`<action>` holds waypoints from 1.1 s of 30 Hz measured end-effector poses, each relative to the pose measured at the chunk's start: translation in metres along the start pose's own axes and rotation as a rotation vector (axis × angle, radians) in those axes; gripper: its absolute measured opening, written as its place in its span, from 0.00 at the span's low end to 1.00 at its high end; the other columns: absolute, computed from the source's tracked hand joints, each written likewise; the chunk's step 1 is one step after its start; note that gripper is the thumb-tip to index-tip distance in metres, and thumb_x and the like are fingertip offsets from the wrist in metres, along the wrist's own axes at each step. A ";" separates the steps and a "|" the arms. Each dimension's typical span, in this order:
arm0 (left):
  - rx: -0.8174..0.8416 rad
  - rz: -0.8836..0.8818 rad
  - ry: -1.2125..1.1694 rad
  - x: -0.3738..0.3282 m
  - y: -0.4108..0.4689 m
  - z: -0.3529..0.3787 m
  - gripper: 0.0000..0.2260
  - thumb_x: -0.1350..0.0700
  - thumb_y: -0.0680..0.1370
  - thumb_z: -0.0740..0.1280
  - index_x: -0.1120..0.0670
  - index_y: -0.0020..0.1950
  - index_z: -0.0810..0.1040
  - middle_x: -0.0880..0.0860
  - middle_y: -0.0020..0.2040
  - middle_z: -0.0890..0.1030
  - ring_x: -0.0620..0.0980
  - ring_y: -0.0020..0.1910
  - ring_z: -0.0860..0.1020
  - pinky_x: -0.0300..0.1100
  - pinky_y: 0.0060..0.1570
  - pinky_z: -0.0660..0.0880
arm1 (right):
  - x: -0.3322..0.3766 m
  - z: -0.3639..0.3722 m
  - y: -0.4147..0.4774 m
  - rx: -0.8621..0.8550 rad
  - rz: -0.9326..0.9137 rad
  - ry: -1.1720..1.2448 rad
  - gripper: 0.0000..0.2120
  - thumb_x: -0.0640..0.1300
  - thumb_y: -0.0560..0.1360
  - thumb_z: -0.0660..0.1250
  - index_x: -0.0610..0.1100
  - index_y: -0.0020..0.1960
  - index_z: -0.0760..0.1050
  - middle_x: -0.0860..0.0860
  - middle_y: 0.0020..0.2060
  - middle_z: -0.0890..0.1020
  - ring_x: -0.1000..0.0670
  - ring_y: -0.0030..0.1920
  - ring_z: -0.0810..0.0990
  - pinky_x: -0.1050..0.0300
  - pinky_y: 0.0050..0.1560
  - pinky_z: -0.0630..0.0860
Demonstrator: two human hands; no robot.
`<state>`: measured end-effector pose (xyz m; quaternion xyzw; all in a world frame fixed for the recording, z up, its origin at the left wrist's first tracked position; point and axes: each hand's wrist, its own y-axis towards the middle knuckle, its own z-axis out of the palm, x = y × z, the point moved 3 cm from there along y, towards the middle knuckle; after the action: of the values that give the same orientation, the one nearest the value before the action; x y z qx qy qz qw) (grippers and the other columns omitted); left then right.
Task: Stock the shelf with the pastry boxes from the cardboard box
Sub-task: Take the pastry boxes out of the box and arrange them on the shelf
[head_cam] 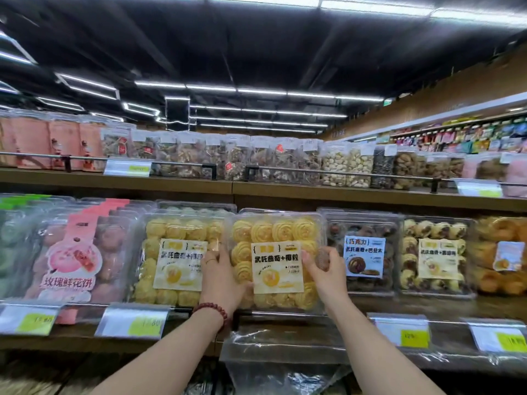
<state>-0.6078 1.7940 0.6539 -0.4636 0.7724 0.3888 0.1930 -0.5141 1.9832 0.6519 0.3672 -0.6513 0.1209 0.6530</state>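
Now my left hand and right hand grasp the yellow pastry box between them on the shelf. A matching box crowds the left hand, a chocolate box sits just beside the right, and clear plastic, perhaps wrapping, lies below.

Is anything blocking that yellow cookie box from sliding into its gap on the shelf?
Nothing visible does. The left hand and right hand grip the yellow cookie box directly, and it sits in the gap between the matching box and the chocolate box.

Pastry box on shelf (between two other boxes)
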 end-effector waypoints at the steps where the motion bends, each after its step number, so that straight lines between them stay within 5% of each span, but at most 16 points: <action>1: 0.018 0.006 0.022 0.002 -0.001 0.003 0.50 0.50 0.68 0.75 0.50 0.77 0.43 0.56 0.69 0.59 0.53 0.69 0.59 0.43 0.69 0.61 | -0.005 0.001 0.003 -0.004 0.020 -0.047 0.26 0.60 0.67 0.72 0.48 0.57 0.70 0.46 0.60 0.70 0.48 0.59 0.73 0.48 0.61 0.73; 5: 0.014 0.038 0.086 0.005 -0.007 0.016 0.44 0.52 0.71 0.73 0.50 0.77 0.46 0.51 0.66 0.55 0.48 0.63 0.64 0.39 0.62 0.69 | -0.022 0.004 0.006 0.008 0.018 -0.325 0.39 0.56 0.64 0.77 0.44 0.67 0.63 0.46 0.64 0.63 0.46 0.67 0.64 0.48 0.69 0.66; 9: 0.004 0.038 0.083 0.005 -0.010 0.023 0.42 0.53 0.72 0.72 0.51 0.77 0.48 0.48 0.67 0.52 0.49 0.68 0.61 0.41 0.65 0.68 | -0.025 0.005 0.001 -0.055 -0.018 -0.424 0.50 0.59 0.64 0.76 0.41 0.74 0.53 0.44 0.69 0.61 0.43 0.71 0.60 0.46 0.71 0.62; 14: 0.038 0.035 0.083 0.008 -0.015 0.017 0.39 0.53 0.72 0.72 0.58 0.76 0.54 0.51 0.71 0.52 0.51 0.71 0.59 0.40 0.71 0.61 | -0.020 0.004 -0.011 -0.150 -0.003 -0.708 0.47 0.68 0.65 0.68 0.41 0.72 0.56 0.43 0.67 0.64 0.43 0.68 0.64 0.47 0.65 0.66; 19: 0.058 0.076 0.069 0.024 -0.037 -0.015 0.14 0.58 0.75 0.66 0.53 0.61 0.74 0.53 0.59 0.73 0.49 0.54 0.73 0.36 0.53 0.70 | 0.004 0.010 -0.043 -0.353 -0.330 -0.565 0.29 0.57 0.69 0.72 0.46 0.64 0.68 0.47 0.61 0.69 0.46 0.63 0.68 0.49 0.63 0.66; 24: 0.014 0.003 0.118 0.055 -0.068 -0.068 0.03 0.57 0.74 0.65 0.53 0.46 0.77 0.50 0.43 0.80 0.51 0.45 0.78 0.45 0.49 0.77 | 0.028 0.049 -0.085 -0.036 -0.390 -0.296 0.05 0.47 0.73 0.70 0.49 0.44 0.74 0.53 0.43 0.78 0.51 0.47 0.77 0.53 0.49 0.76; 28: -0.032 -0.041 0.182 0.092 -0.108 -0.127 0.03 0.56 0.72 0.65 0.52 0.38 0.78 0.49 0.38 0.81 0.50 0.42 0.79 0.43 0.46 0.77 | 0.053 0.095 -0.144 0.174 -0.423 -0.235 0.07 0.44 0.74 0.69 0.49 0.39 0.73 0.56 0.35 0.76 0.58 0.37 0.74 0.63 0.37 0.69; 33: -0.098 -0.157 0.261 0.158 -0.182 -0.223 0.06 0.55 0.70 0.67 0.49 0.33 0.75 0.49 0.35 0.80 0.50 0.41 0.79 0.41 0.43 0.76 | 0.080 0.167 -0.245 0.367 -0.406 -0.185 0.07 0.46 0.73 0.69 0.50 0.38 0.73 0.53 0.34 0.79 0.52 0.38 0.77 0.57 0.39 0.72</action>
<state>-0.5150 1.4818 0.6121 -0.5780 0.7324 0.3463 0.0977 -0.4756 1.6798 0.6290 0.6117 -0.5884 0.0697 0.5241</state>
